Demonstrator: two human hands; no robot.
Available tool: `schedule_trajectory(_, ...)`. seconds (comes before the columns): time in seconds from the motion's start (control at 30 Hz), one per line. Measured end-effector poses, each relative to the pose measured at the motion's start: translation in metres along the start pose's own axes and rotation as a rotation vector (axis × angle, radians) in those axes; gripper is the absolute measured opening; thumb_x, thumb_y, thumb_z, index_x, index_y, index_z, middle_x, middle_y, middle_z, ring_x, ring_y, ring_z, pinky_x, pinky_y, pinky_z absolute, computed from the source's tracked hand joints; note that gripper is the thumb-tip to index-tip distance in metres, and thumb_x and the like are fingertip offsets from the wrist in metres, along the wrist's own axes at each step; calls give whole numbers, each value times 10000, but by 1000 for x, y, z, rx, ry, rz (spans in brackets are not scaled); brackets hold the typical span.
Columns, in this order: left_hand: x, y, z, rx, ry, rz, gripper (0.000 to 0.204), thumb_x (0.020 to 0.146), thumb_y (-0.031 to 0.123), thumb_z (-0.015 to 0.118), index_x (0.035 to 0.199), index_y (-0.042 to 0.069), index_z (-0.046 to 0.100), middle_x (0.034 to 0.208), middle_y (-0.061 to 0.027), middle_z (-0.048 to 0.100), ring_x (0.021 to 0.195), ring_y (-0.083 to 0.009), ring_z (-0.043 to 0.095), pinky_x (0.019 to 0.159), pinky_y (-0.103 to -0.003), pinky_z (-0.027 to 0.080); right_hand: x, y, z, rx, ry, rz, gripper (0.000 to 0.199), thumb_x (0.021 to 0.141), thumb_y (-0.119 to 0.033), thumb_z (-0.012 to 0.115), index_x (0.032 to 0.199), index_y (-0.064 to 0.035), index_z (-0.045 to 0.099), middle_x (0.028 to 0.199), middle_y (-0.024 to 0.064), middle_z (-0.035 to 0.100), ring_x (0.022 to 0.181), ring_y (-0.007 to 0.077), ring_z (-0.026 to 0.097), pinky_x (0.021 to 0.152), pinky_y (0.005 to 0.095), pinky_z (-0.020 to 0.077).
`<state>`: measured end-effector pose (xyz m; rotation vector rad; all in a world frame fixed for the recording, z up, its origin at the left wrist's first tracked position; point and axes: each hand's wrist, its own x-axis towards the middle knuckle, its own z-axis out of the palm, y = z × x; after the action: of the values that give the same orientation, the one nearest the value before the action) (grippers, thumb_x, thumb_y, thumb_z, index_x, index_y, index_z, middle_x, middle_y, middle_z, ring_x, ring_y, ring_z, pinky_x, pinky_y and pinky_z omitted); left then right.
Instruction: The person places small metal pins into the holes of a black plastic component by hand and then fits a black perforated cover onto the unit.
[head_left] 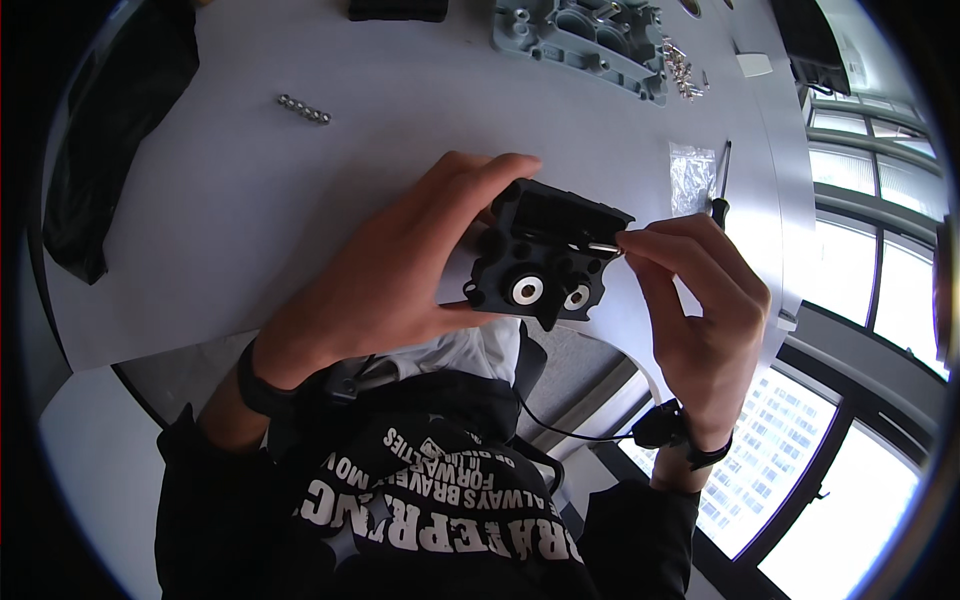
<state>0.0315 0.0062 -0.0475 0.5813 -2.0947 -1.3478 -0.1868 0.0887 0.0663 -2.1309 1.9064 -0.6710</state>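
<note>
A black plastic housing [552, 262] with two round silver rings in its lower face is held up over the table's near edge. My left hand [400, 245] grips it from the left, thumb underneath and fingers along the far side. At the housing's right edge, my right hand [700, 290] pinches a thin silver metal pin [604, 248] between thumb and fingertips. The pin's inner end meets the black part; whether it sits in a hole I cannot tell.
A grey-blue housing [600, 62] stands at the far side, with small metal screws [682, 70] beside it. To the right lie a clear plastic bag [692, 180] and a screwdriver [720, 208]. Silver ball-like pieces [303, 109] sit left; black fabric [120, 150] covers the left edge.
</note>
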Motion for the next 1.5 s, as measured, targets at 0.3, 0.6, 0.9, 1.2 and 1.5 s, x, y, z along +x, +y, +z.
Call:
schedule_trajectory(0.3,-1,-1,3,-8,20,34,1021,695,124,924,1543,127,356,1418,-120,514,1250,-293,578,1008,-405,546,-2,-7,4,-206,36,-37,132,779,71,793,858,14,703,807,83,664,678,206,671,554,298,519)
schedule_trajectory(0.6,-1,-2,6,-25,38,51,1058,682,76,920,1561,130,333,1417,-123,499,1226,-284,600,1010,-397,564,6,-14,8,-432,-32,-143,180,722,105,752,825,27,627,811,70,546,702,180,589,553,312,525)
schedule_trajectory(0.9,2,-1,5,-23,39,45,1059,671,65,920,1554,124,338,1404,-122,509,1220,-296,601,1023,-405,561,16,-24,12,-563,-147,-182,214,696,76,742,764,13,548,850,69,503,766,162,577,584,283,575)
schedule_trajectory(1.2,0,-3,7,2,40,36,1134,681,96,928,1600,137,264,1392,-139,505,1206,-297,600,1006,-414,564,15,-15,7,-467,-149,-125,154,806,40,789,933,-6,714,901,89,666,730,201,677,592,307,570)
schedule_trajectory(1.5,-2,-2,7,18,42,1,1211,698,139,936,1640,131,175,1472,-170,460,1274,-315,557,1019,-423,547,-9,-6,14,-113,-80,-30,836,669,-469,891,1326,-21,636,1346,193,587,1229,384,602,957,518,565)
